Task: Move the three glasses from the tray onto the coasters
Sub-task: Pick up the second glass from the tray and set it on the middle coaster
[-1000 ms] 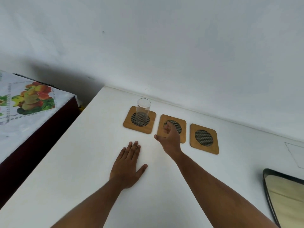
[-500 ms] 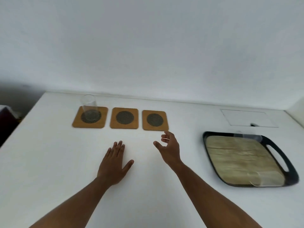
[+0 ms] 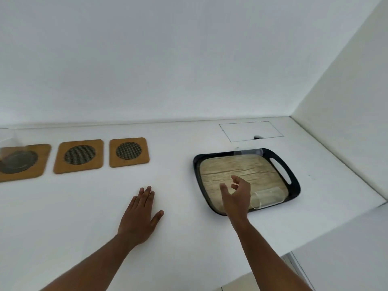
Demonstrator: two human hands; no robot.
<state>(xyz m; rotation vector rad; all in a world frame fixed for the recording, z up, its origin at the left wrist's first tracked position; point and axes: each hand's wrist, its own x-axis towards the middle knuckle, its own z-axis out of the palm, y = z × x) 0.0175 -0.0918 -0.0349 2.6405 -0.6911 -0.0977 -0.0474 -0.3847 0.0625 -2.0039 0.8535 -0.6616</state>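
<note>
Three wooden coasters lie in a row at the left. One clear glass (image 3: 8, 141) stands on the left coaster (image 3: 23, 163); the middle coaster (image 3: 79, 156) and the right coaster (image 3: 128, 151) are bare. A black tray (image 3: 294, 183) with a wood-look floor sits at the right. A clear glass (image 3: 268, 197) lies on its side at the tray's near right, and another glass (image 3: 249, 152) lies along its far rim. My right hand (image 3: 237, 196) hovers open over the tray, just left of the near glass. My left hand (image 3: 139, 215) rests flat on the counter.
The white counter (image 3: 178, 238) ends in a wall behind and a side wall at the right. Its front edge cuts in at the lower right. A rectangular hatch outline (image 3: 251, 131) is marked on the counter behind the tray.
My right hand has moved right, from in front of the coasters to above the tray. The view has swung right. My left hand stays flat on the counter.
</note>
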